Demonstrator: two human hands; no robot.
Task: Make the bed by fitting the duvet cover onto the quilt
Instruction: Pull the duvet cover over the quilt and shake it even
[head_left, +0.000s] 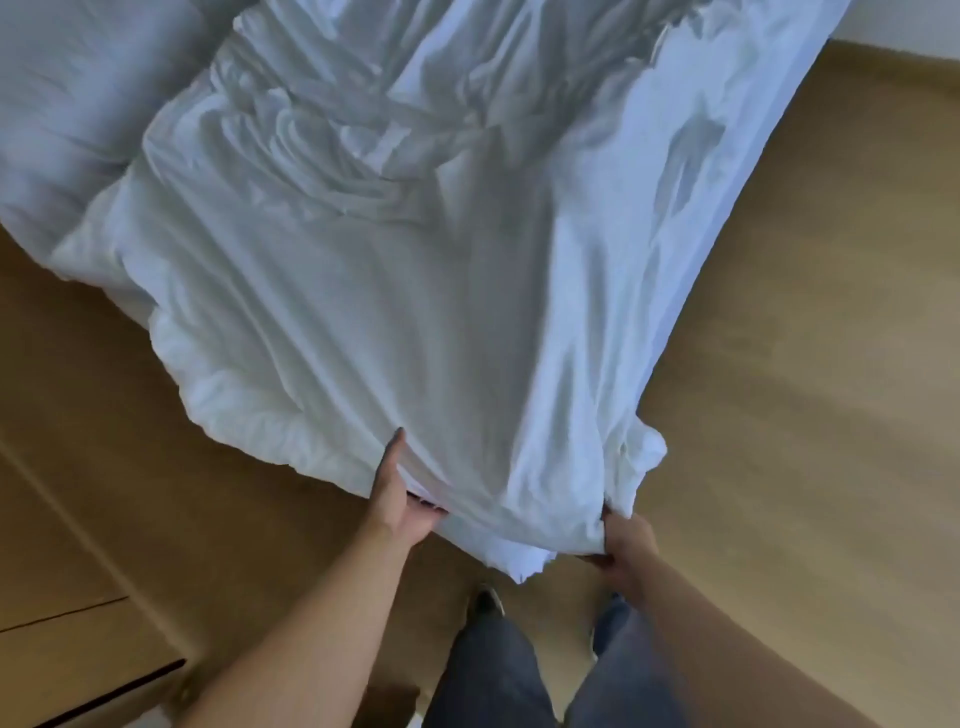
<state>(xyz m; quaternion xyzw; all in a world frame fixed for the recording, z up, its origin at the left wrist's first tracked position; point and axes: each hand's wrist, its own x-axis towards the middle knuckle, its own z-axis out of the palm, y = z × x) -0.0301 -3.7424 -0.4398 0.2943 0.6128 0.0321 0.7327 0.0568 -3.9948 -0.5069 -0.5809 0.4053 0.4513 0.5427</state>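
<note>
While both hands (514, 514) grip it, duvet cover (415, 312) encloses quilt.

There is a single view, from a wide-angle camera worn on the person's head, set high and tilted steeply forward and down. It looks along both forearms, which enter from the bottom edge, and past the legs at bottom centre. The hands sit close to the lens in the lower middle of the frame, while the white bedding stretches away toward the top edge. The wooden floor (810, 322) fills the right side and lower left. Straight edges bow slightly near the frame borders.
</note>
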